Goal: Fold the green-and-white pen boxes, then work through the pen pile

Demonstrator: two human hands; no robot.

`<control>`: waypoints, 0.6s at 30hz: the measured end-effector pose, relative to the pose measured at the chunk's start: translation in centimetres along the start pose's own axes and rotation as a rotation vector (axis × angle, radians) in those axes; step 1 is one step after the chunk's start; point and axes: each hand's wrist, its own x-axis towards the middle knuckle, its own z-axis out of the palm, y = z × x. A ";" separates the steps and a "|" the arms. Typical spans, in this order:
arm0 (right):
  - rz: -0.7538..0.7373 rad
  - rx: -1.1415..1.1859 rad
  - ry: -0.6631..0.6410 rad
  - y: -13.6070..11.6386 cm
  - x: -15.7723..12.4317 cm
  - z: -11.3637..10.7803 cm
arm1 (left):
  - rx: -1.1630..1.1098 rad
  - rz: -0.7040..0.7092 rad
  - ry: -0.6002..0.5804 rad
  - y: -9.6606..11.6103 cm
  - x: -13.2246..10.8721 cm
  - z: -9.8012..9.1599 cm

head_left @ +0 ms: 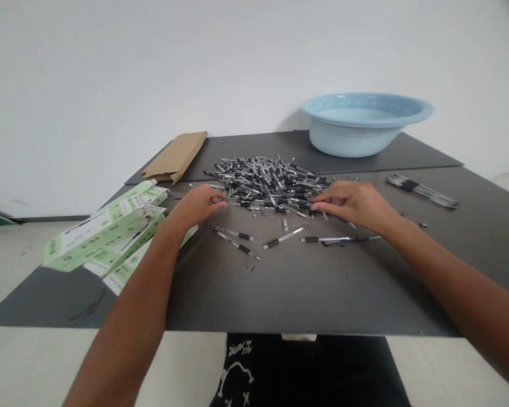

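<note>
A large heap of clear pens with black grips [265, 175] lies in the middle of the dark table. At the heap's left edge, my left hand [199, 202] is closed, thumb and fingertips pinching the clear end of a pen. My right hand [354, 202] is closed at the right front of the heap, its thumb and forefinger together on a pen there; the other fingers are curled. Several loose pens lie in front of the heap, among them a slanted pen [285, 237] between my hands and a pen [237, 245] nearer my left arm.
Green and white cardboard boxes [106, 229] lie at the left, partly behind my left forearm. A brown paper envelope [176, 156] rests at the back left. At the back right stands a light blue basin [356, 138]. A banded bundle of pens [424, 191] lies on the right.
</note>
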 end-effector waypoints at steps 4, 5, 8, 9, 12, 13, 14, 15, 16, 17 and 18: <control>0.082 -0.076 -0.136 -4.1 3.9 0.8 | -0.035 0.030 0.049 0.9 0.1 0.3; 0.098 -0.100 -0.169 -5.0 5.3 1.2 | -0.043 0.037 0.062 1.1 0.1 0.3; 0.169 -0.172 -0.211 -7.0 9.5 2.6 | -0.061 0.048 0.098 1.4 -0.1 0.3; 0.205 -0.202 -0.206 -7.3 10.7 3.1 | -0.066 0.049 0.108 1.5 -0.1 0.2; 0.277 -0.265 -0.220 -7.7 13.0 4.3 | -0.078 0.048 0.136 1.6 -0.3 0.1; 0.287 -0.276 -0.234 -7.7 13.3 4.5 | -0.082 0.047 0.145 1.6 -0.3 0.0; 0.295 -0.286 -0.248 -7.6 13.5 4.7 | -0.084 0.048 0.154 1.7 -0.4 0.0; 0.303 -0.296 -0.258 -7.5 13.4 4.8 | -0.086 0.049 0.161 1.8 -0.4 -0.1; 0.313 -0.306 -0.264 -7.5 13.4 4.9 | -0.087 0.049 0.167 1.9 -0.4 -0.1; 0.325 -0.316 -0.268 -7.4 13.3 4.9 | -0.089 0.051 0.170 2.1 -0.5 -0.2; 0.335 -0.326 -0.271 -7.3 13.2 4.9 | -0.091 0.053 0.172 2.2 -0.5 -0.2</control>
